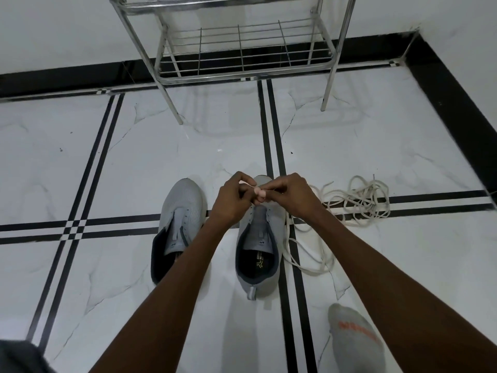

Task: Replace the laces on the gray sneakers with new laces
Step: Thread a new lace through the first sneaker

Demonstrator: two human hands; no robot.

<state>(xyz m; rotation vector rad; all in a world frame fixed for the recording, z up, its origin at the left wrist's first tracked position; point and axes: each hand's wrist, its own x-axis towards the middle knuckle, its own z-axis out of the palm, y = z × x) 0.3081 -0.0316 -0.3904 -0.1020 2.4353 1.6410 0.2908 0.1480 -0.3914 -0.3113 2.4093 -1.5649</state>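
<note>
Socked foot (pixel 355 337): resting on the floor (pixel 134 157) at the bottom right, nearest the camera, close behind the loose lace
Right sneaker (pixel 259 238): sitting unlaced on the floor, toe pointing away, directly under both hands
Left sneaker (pixel 180 222): lying just beside it to the left, eyelets also looking bare
Left hand (pixel 234 197): curling its fingers and pinching a small pale pink piece, seemingly the end of a lace, above the right sneaker's front eyelets
Right hand (pixel 293 193): pinching the same small piece from the other side, fingertips meeting the left hand's
White laces (pixel 357 200): lying in a loose tangle on the floor to the right of the right sneaker, one strand trailing back along its side
Metal rack (pixel 242 49): standing against the far wall, well apart from the work
Risk: the pinched end is looking tiny, so it may be slipping out or fraying before entering an eyelet; the tangle may be knotting when pulled; the foot may be catching the trailing strand
</note>
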